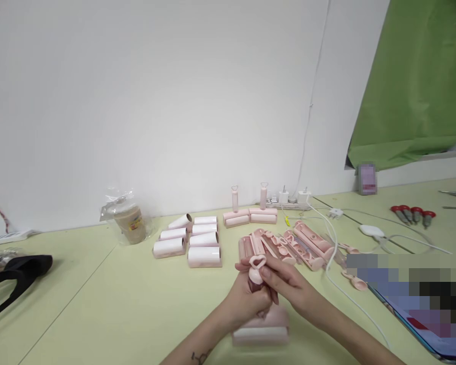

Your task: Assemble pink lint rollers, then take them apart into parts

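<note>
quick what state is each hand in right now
Left hand: closed around a pink heart-topped handle.
Right hand: touching that handle's top; whether it grips cannot be told.

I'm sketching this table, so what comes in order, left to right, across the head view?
Black object → bagged cup → white rolls → held heart-looped piece → white plug → white puck → red-topped pieces.

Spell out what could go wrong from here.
The white cable runs close to the right forearm and might snag on it. The pink heart-looped piece, held between left hand and right hand, could slip and knock the pink-and-white roller near them.
</note>
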### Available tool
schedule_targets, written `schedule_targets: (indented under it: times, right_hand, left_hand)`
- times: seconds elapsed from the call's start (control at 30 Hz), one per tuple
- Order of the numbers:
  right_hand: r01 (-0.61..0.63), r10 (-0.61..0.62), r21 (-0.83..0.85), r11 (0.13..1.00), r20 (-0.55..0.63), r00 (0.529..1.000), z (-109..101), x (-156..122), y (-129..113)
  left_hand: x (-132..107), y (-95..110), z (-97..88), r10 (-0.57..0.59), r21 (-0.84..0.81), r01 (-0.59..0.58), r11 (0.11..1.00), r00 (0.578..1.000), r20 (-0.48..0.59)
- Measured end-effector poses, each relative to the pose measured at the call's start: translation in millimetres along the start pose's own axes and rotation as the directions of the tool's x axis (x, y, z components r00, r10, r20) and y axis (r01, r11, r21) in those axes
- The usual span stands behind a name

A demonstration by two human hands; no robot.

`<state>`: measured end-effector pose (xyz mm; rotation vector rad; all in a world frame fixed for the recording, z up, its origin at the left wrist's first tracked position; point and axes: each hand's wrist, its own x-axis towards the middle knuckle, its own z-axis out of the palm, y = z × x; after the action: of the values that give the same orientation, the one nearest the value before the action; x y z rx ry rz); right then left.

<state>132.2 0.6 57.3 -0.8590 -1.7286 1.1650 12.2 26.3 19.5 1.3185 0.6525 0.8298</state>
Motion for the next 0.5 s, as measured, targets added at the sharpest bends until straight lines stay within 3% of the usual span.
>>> schedule_targets:
  times: [0.27,0.5]
  right_hand:
    - [0.015,-0.032,-0.130,0.991,-0.132,0.991,5.7,4.6,2.4]
    - [0.083,-0.104,-0.144,0.986,-0.150,0.983,9.4,5.7,1.5]
  left_hand:
    - [-3.8,8.6,3.1,0.005,0.016,-0.005,1.000,1.000,-0.007]
    - [-1.3,2.9,0.4,0.001,0.034,-0.001,0.999,1.000,-0.001]
